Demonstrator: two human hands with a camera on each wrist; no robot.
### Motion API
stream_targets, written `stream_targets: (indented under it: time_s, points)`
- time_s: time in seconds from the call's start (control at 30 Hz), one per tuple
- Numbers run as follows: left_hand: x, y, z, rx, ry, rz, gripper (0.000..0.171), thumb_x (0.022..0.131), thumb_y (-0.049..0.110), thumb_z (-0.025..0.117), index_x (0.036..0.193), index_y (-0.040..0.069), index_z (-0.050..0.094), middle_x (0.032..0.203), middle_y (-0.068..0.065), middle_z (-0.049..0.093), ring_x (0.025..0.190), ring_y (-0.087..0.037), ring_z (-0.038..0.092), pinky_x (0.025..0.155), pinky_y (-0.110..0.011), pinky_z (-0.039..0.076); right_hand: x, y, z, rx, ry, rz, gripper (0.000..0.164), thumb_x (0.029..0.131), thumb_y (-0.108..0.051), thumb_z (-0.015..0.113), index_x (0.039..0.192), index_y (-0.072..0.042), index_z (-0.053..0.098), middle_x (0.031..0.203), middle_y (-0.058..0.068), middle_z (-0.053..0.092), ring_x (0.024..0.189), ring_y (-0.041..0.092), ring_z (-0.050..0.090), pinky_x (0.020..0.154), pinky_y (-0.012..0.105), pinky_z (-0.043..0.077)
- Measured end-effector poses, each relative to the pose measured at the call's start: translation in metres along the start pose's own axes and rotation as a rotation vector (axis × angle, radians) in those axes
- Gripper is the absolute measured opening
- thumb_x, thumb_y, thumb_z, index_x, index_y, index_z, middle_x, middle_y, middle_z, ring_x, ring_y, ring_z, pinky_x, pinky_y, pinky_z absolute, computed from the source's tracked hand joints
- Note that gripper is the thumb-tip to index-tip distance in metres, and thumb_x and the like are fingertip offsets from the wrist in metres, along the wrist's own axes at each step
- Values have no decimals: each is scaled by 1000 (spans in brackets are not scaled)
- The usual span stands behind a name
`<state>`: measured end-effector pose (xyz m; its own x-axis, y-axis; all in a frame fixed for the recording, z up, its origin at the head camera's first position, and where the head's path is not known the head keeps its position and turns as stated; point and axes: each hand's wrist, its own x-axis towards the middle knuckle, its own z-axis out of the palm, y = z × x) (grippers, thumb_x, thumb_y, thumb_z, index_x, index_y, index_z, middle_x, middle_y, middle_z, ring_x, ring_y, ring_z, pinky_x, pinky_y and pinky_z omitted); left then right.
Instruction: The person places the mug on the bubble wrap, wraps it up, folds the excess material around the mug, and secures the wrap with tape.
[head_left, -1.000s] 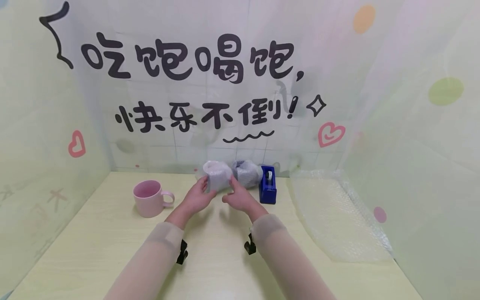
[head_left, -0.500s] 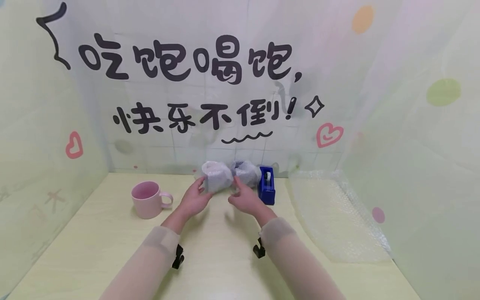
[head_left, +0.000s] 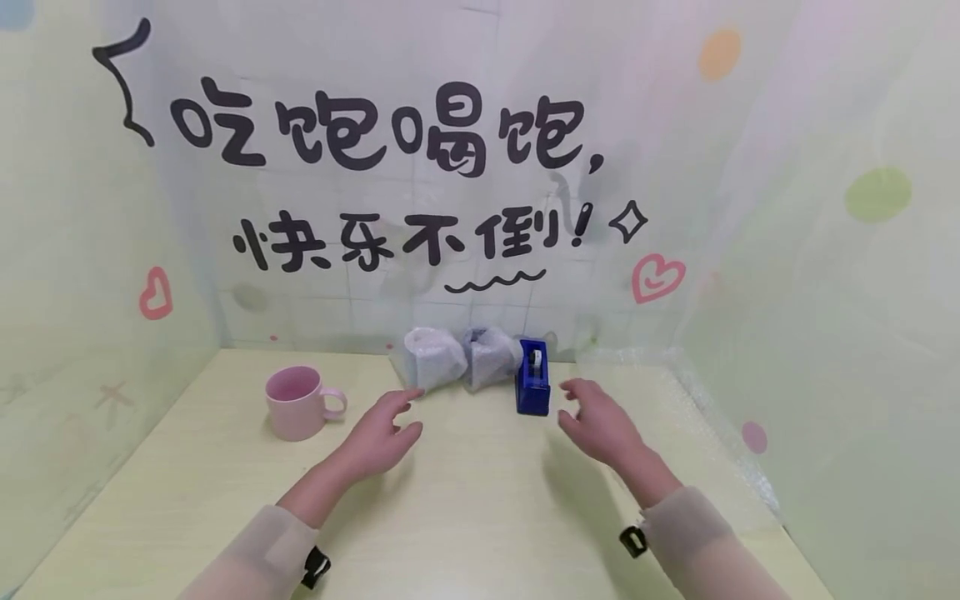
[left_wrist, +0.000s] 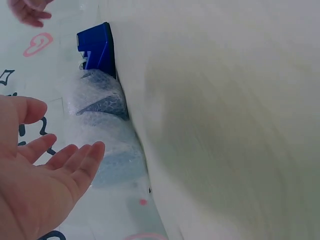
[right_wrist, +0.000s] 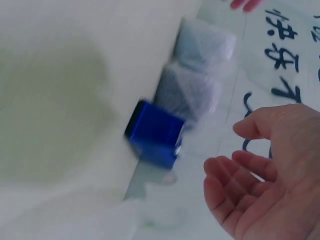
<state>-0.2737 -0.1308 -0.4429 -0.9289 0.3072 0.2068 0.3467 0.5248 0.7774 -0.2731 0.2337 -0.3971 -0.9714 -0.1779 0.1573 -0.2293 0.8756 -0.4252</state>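
Two bubble-wrapped bundles stand side by side at the back of the table: a pale one (head_left: 437,360) and a greyer one (head_left: 491,358). My left hand (head_left: 380,435) hovers in front of the pale bundle, fingers loosely extended and holding nothing. Right of the bundles is a blue tape dispenser (head_left: 533,379). My right hand (head_left: 602,422) is in the air just right of the dispenser, its fingers relaxed and bent a little, with nothing in them. A pink mug (head_left: 297,402) sits on the left, handle toward my left hand.
A sheet of bubble wrap (head_left: 667,442) lies flat on the right of the table (head_left: 480,517), partly behind my right arm. Printed cloth walls (head_left: 375,192) enclose the table at the back and both sides.
Both hands have drawn back from the bundles. The right hand has swung right, past the tape dispenser; the left has come back toward me. The bundles stay in place.
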Motion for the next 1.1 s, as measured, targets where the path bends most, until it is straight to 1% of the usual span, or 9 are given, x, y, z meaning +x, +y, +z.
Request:
stream_targets:
  time_s: [0.17, 0.33, 0.47, 0.53, 0.6, 0.77, 0.9, 1.0, 1.1]
  points:
    - [-23, -2, -6, 34, -37, 16, 53, 107, 13, 64, 156, -3, 53, 158, -27, 54, 143, -50, 55, 109, -59, 59, -27, 42, -6, -93, -45, 139, 56, 104, -28, 70, 144, 7, 56, 130, 28, 63, 108, 38, 73, 91, 56, 62]
    - [-38, -6, -9, 32, -43, -13, 49, 107, 13, 65, 154, 0, 57, 158, -23, 56, 143, -47, 56, 108, -56, 60, -44, 71, 1, -61, -118, 231, 73, 99, -40, 80, 142, 13, 53, 125, 31, 59, 95, 30, 72, 85, 52, 62]
    - [-43, -10, -9, 24, -33, -19, 49, 107, 14, 66, 154, 1, 58, 158, -22, 56, 144, -47, 56, 108, -54, 61, -53, 86, 7, -62, -121, 225, 67, 98, -29, 79, 141, 15, 52, 119, 28, 62, 91, 29, 71, 83, 52, 61]
    - [-44, -11, -10, 23, -23, -16, 48, 107, 13, 66, 153, 2, 58, 158, -22, 57, 144, -48, 56, 107, -53, 61, -54, 90, 8, -80, -101, 184, 60, 98, -18, 73, 143, 17, 53, 115, 25, 65, 93, 29, 71, 84, 51, 61]
    - [-44, -11, -12, 25, -16, -13, 48, 107, 13, 66, 153, 2, 58, 158, -23, 57, 144, -48, 56, 106, -53, 62, -55, 92, 7, -92, -80, 153, 57, 97, -10, 67, 146, 17, 54, 110, 20, 66, 88, 25, 66, 80, 46, 58]
    - [-47, -12, -17, 22, -10, -29, 47, 108, 13, 65, 153, 2, 58, 159, -23, 56, 145, -49, 56, 106, -50, 62, -61, 95, -2, -49, 35, 126, 56, 98, -4, 60, 152, 10, 56, 98, 12, 56, 73, 17, 44, 67, 31, 40]
    - [-48, -12, -21, 13, -9, -54, 47, 108, 13, 64, 154, 2, 58, 160, -22, 55, 147, -48, 55, 105, -46, 63, -71, 92, -13, -1, 190, 86, 56, 98, 0, 60, 154, 3, 59, 95, 10, 53, 69, 12, 39, 61, 27, 35]
    - [-49, -13, -25, 11, -3, -47, 47, 108, 13, 65, 153, 1, 58, 159, -23, 56, 146, -49, 55, 104, -46, 63, -79, 85, -20, 5, 305, 12, 57, 95, 5, 60, 151, -2, 64, 94, 8, 52, 67, 5, 36, 58, 25, 33]
    - [-50, -14, -29, 14, 12, -35, 46, 108, 12, 65, 152, 1, 59, 158, -24, 58, 145, -50, 56, 104, -47, 64, -86, 72, -23, -3, 410, -125, 58, 90, 11, 63, 145, -5, 71, 94, 5, 52, 67, -1, 35, 55, 22, 34]
